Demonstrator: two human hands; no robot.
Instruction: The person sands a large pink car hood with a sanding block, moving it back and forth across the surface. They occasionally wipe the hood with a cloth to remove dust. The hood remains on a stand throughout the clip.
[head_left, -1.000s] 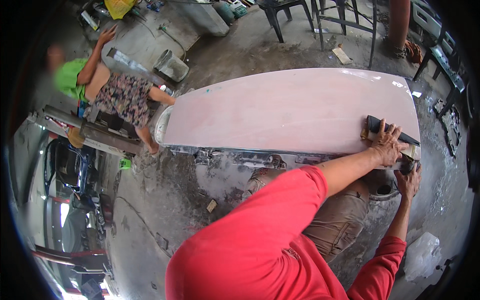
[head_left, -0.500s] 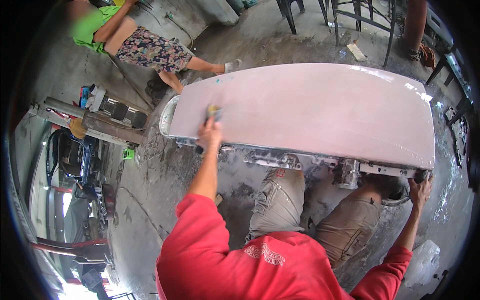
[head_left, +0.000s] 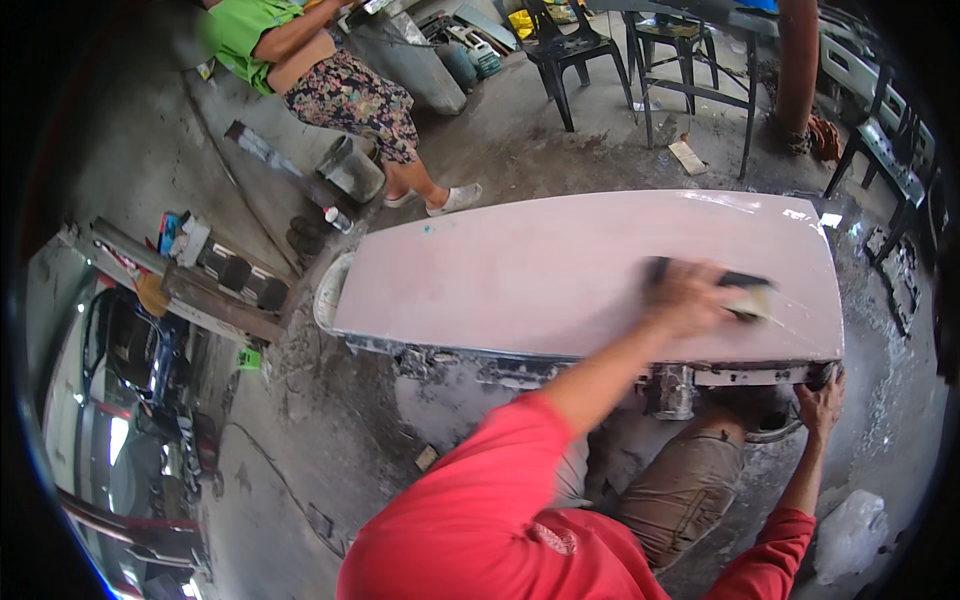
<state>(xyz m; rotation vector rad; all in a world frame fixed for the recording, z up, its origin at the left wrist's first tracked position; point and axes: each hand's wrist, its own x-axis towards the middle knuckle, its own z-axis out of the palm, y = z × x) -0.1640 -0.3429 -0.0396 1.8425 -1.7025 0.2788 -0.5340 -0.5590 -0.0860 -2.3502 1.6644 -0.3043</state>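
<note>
A pale pink-coated vehicle panel (head_left: pixel 500 270) lies flat in front of me, its dark metal frame showing along the near edge. Stretched across to the panel's right half, my left hand (head_left: pixel 690 300) is closed on a long dark sanding block (head_left: pixel 745 281), with a yellowish part near its right end. Hand and block are blurred by motion. My right hand (head_left: pixel 822 402) grips the panel's near right corner, fingers curled up against the edge beside a small dark piece I cannot make out.
A pale tub (head_left: pixel 326 295) shows beneath the panel's left end. Another person in a green top and floral shorts (head_left: pixel 355 105) stands beyond, near a grey bucket (head_left: pixel 350 170). Dark plastic chairs (head_left: pixel 570 50) stand at the back. A clear plastic bag (head_left: pixel 850 535) lies at lower right.
My left hand has swept the sanding block from the panel's left end to its right half. My right hand stays at the corner. The view has shifted, showing more of the far floor.
</note>
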